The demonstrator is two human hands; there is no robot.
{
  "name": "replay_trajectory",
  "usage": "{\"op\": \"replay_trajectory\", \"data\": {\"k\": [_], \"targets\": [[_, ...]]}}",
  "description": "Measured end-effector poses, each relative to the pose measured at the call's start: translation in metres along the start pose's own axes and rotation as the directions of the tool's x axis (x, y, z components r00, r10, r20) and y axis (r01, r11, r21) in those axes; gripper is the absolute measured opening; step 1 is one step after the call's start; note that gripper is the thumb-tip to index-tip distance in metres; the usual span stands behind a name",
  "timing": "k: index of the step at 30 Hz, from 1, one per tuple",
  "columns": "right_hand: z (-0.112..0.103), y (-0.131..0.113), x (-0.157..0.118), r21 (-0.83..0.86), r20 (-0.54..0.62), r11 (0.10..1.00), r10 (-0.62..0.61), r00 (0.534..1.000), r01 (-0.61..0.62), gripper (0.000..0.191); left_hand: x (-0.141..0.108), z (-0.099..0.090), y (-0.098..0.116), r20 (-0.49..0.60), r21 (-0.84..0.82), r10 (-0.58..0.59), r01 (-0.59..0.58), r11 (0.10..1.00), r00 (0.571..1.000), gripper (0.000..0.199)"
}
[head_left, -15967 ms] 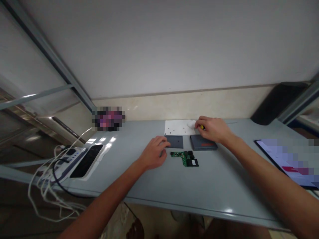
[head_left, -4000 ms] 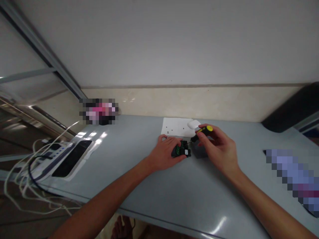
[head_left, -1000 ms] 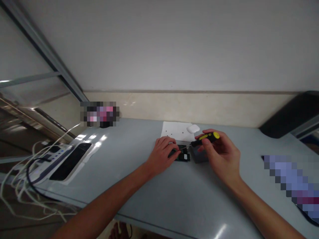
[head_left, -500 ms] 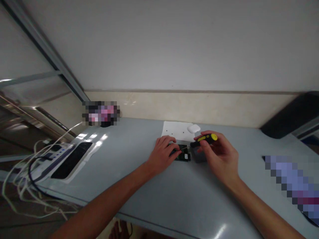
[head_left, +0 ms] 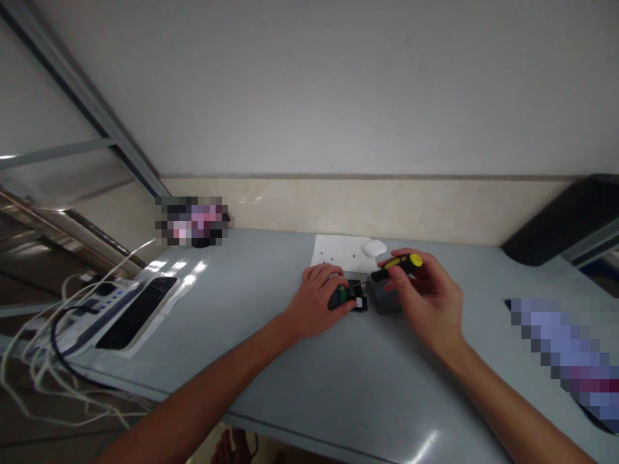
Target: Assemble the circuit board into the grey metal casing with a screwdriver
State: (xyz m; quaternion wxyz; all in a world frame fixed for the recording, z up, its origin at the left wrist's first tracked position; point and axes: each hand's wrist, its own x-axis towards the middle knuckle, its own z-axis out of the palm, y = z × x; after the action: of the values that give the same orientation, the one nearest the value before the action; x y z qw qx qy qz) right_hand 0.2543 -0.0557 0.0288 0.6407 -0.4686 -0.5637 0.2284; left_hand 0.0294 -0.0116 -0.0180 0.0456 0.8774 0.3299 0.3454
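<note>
The left hand (head_left: 316, 298) pins the green circuit board (head_left: 349, 298) to the grey table (head_left: 271, 335), just beside the dark case (head_left: 384, 301). The right hand (head_left: 425, 296) grips the yellow-black screwdriver (head_left: 397, 267), long axis running leftward and slightly down (tip at the board's far edge), right hand nearer the handle

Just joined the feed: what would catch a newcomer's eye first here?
Mid-table, the right hand holds a yellow-and-black screwdriver, its tip toward the green circuit board under the left hand. Behind lies white paper; at far left, a power strip trailing cables.
</note>
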Motion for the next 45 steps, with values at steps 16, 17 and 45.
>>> {"op": "replay_trajectory", "data": {"k": [16, 17, 45], "targets": [[0.002, 0.005, 0.0, -0.11, 0.044, 0.994, 0.028, 0.999, -0.023, 0.032, 0.003, 0.0, 0.002, 0.17, -0.034, -0.052, 0.059, 0.998, 0.984, 0.05], [0.003, 0.005, 0.0, -0.109, 0.047, 0.994, 0.031, 0.998, -0.025, 0.032, 0.003, 0.0, 0.002, 0.175, -0.037, -0.056, 0.064, 0.997, 0.983, 0.047], [0.008, -0.003, 0.013, -0.116, 0.189, 0.993, 0.057, 0.98, -0.035, 0.031, -0.001, 0.003, -0.004, 0.194, -0.052, -0.017, 0.028, 0.998, 0.981, 0.032]]}}
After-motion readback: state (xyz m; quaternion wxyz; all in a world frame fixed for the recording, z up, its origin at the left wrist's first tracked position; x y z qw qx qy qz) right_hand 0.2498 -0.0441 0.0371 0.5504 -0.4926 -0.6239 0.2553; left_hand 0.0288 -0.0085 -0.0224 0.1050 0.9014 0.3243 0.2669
